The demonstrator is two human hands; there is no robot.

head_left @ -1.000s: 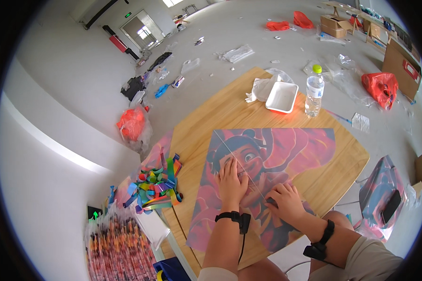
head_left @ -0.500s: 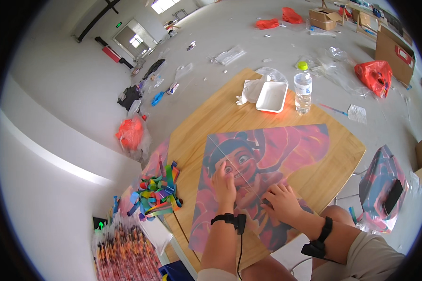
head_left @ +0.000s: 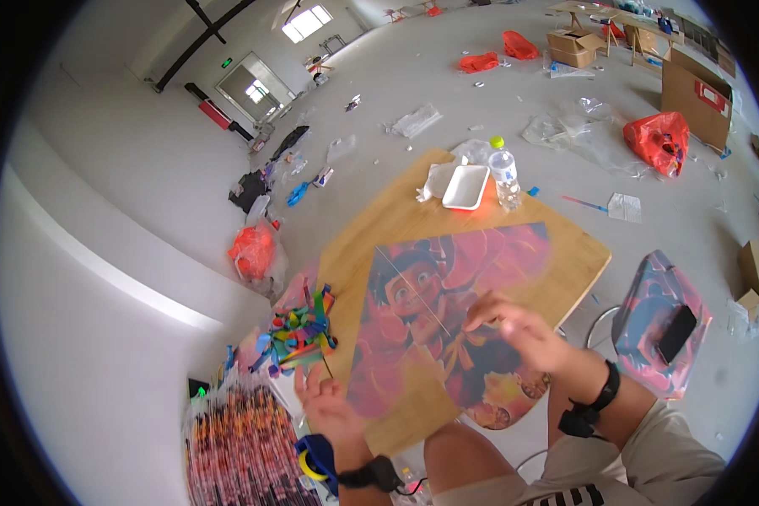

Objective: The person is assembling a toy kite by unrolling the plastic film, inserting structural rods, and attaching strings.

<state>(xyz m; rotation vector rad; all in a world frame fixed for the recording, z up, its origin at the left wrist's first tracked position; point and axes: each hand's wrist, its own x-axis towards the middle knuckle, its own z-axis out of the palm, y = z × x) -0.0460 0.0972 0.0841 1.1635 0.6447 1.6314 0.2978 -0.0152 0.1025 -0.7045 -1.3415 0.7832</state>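
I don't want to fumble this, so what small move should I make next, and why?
Perhaps bring your left hand to the colourful strips: it looks open and empty, and they lie close to its fingertips. Your right hand is over the printed sheet.

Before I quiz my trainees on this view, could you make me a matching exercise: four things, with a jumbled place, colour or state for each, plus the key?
Things
1. Printed sheet
2. Bottle
3. Ribbons
4. Tray

Descriptions
A. White inside
B. Partly hidden by the right hand
C. Capped in yellow-green
D. In a tangled, many-coloured heap

Pairs: 1-B, 2-C, 3-D, 4-A
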